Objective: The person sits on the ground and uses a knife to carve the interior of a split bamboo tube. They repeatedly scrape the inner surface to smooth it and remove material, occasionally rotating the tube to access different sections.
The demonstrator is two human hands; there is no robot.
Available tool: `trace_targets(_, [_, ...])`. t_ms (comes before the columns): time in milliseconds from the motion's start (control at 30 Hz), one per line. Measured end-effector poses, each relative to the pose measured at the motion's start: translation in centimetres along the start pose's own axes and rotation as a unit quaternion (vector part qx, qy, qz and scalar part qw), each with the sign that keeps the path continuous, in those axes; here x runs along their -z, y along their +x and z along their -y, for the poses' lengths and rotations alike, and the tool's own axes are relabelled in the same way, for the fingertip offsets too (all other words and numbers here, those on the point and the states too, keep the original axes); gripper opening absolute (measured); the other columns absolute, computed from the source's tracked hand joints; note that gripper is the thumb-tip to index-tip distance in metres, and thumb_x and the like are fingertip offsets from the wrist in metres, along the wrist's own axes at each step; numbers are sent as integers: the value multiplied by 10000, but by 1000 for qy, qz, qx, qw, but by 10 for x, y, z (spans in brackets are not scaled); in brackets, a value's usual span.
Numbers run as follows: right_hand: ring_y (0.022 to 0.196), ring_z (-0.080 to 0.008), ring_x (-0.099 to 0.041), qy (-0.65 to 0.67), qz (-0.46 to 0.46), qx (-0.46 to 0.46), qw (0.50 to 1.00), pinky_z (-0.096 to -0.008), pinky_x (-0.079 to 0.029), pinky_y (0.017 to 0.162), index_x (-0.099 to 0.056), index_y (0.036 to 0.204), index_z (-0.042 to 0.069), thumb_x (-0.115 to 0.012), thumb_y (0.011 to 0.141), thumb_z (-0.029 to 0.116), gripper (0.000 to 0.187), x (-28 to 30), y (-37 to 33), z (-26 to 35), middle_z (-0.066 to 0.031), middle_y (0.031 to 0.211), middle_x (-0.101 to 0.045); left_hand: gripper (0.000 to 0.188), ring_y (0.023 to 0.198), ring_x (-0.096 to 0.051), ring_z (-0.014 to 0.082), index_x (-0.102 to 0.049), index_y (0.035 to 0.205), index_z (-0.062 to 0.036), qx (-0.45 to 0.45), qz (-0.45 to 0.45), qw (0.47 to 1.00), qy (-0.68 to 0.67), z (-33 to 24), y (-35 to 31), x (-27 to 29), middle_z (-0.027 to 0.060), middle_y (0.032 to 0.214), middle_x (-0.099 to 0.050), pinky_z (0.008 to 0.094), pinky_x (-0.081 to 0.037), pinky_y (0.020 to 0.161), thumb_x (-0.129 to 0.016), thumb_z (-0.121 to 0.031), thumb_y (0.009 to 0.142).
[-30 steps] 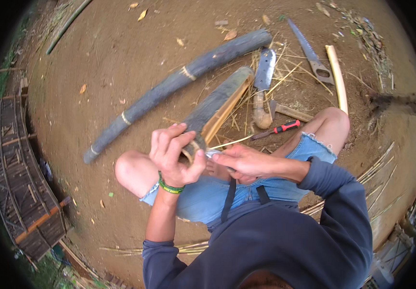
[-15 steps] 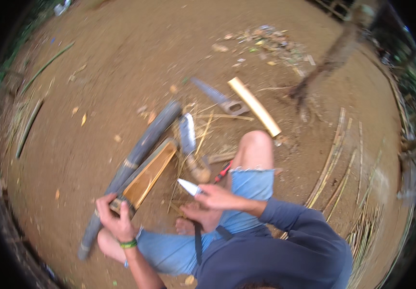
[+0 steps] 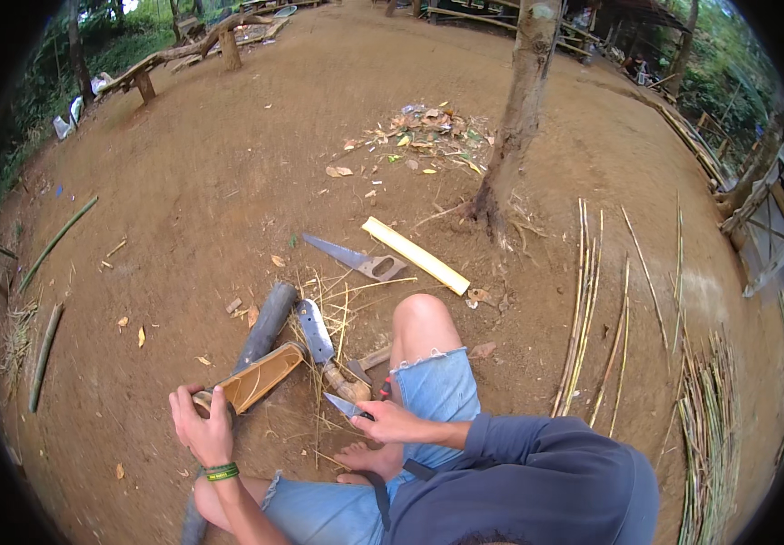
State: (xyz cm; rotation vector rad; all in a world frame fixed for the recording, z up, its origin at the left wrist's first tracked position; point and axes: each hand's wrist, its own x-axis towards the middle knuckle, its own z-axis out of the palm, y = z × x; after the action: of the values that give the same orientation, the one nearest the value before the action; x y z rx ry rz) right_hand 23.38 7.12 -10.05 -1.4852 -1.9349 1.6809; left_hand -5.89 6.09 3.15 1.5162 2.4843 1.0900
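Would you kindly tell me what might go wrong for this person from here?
1. The knife in the right hand has its blade exposed near a bare foot; a slip or drop might cut it.
2. The cut-open hollow piece is held at its near end by the left hand alone, so it could twist.
3. A broad-bladed tool lies uncovered beside it; a stray reach might meet its edge.
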Motion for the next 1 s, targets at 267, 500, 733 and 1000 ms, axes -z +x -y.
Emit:
trace_targets(267, [620,-155,-588,96,35,50,994,-355,-466,564,-578,1105,41,-555,1050,294,260,-33,-4,26,-49,682,-593,646,1107,-556,419,-541,1149,-14,-34,37,995,86,-3,-9,6,185,1166,-519,503,-488,890,-872,-334,695])
trace_targets(500, [592,-123,-554,157,54,75,983,-318,-460,532,-574,1083,47,-544,1058,286,242,-51,-8,55,-18,674,-570,718,1083,-600,418,-538,1173,-28,-20,89,993,77,11,-16,21,199,1172,-543,503,-509,894,-895,-299,611])
trace_targets(733, [579,-114,-572,186,66,95,976,-286,-453,476,-548,1127,42,-544,1056,285,253,-60,-17,40,-23,712,-585,622,992,-643,408,-580,1112,-33,-36,69,996,49,27,-7,19,197,1099,-609,497,-518,868,-886,-292,637])
trace_targets(1000, [541,-81,-541,238,74,68,966,-254,-438,451,-551,1177,60,-537,1069,310,273,-58,-38,43,13,685,-567,583,985,-643,385,-599,1082,-14,-36,22,998,36,38,31,19,201,1047,-639,471,-510,845,-861,-309,653])
